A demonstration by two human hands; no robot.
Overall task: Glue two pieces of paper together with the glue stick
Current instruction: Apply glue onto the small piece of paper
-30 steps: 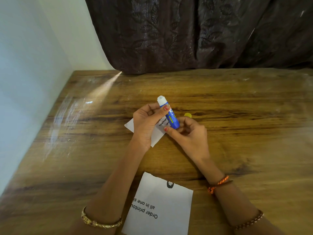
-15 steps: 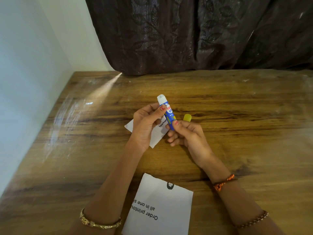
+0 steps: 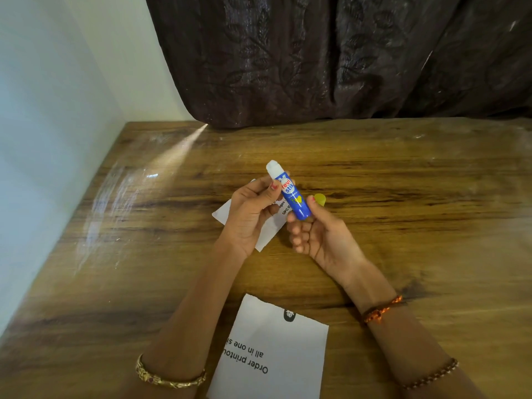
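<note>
A blue glue stick [image 3: 291, 196] with its white glue end uncovered points up and away, held above the table. My left hand [image 3: 251, 216] pinches its upper part with thumb and fingertip. My right hand [image 3: 319, 231] grips its blue base. Under my left hand lies a small white printed paper [image 3: 269, 231], partly hidden. A second, larger white paper [image 3: 273, 349] with upside-down black print lies near the table's front edge between my forearms. The yellow cap [image 3: 320, 199] sits on the table just behind my right fingers.
The wooden table [image 3: 403, 197] meets a white wall [image 3: 51, 139] on the left and a dark patterned curtain [image 3: 345, 59] at the back. Bracelets circle both wrists.
My right hand has slid down to the stick's base and turned palm up, uncovering the label. The stick stays tilted in about the same place.
</note>
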